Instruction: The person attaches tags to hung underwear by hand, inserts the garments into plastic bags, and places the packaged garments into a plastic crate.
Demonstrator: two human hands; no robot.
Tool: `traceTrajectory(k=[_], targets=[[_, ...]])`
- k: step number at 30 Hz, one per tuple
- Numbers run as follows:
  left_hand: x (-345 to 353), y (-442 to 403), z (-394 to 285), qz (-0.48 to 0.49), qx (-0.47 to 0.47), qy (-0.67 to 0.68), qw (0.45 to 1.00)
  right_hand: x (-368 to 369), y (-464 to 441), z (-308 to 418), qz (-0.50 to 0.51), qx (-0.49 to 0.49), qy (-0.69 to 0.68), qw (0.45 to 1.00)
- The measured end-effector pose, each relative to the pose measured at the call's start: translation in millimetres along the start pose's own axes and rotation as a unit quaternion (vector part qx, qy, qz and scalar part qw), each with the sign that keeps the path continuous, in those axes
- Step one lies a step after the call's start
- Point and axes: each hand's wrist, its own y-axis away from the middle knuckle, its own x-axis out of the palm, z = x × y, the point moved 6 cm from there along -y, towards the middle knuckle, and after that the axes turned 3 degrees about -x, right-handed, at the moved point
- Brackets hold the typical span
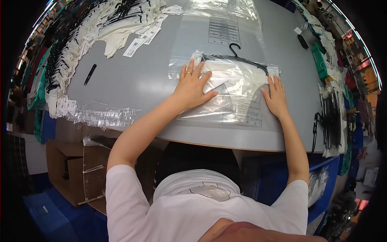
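Note:
A clear plastic bag [242, 111] with printed text lies flat on the grey table [133, 76] in front of me. Inside it is a white garment [231, 73] on a black hanger [250, 61], whose hook sticks out beyond the bag's top. My left hand [192, 86] rests with fingers spread on the bag's left side, near the hanger's left end. On the right edge of the bag, my right hand [276, 97] lies flat with its fingers stretched out, by the hanger's right end. Neither hand grips anything.
More clear bags [219, 9] lie at the far side. White garments [113, 34] on black hangers, with paper tags [141, 42], crowd the left. A black pen [90, 74] and clear plastic strips [105, 117] lie nearer. Right are a green tray [320, 60] and black hangers [331, 117].

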Motion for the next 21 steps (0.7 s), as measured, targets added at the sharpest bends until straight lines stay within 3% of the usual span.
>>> traceTrajectory(k=[6, 9, 11, 14, 21], targets=[[-10.9, -3.6, 5.9, 0.039, -0.042, 0.051, 0.997, -4.2, 7.3, -3.1, -0.001, -0.002, 0.014, 1.0], [-27.4, -6.1, 29.2, -0.027, -0.101, 0.289, 0.952, -12.8, 5.2, -3.8, 0.05, 0.034, 0.03, 0.998], [-33.6, -13.3, 46.8, -0.065, -0.121, 0.33, 0.934, -33.3, -6.3, 11.2, 0.09, 0.075, 0.049, 0.992], [-24.4, -27.8, 72.6, -0.052, -0.253, 0.362, 0.896, -62.2, -63.0, 38.9, -0.083, -0.008, -0.069, 0.994], [-28.2, -15.9, 69.5, 0.076, -0.325, 0.353, 0.874, -3.8, -178.0, 87.9, -0.057, 0.036, -0.133, 0.989]])
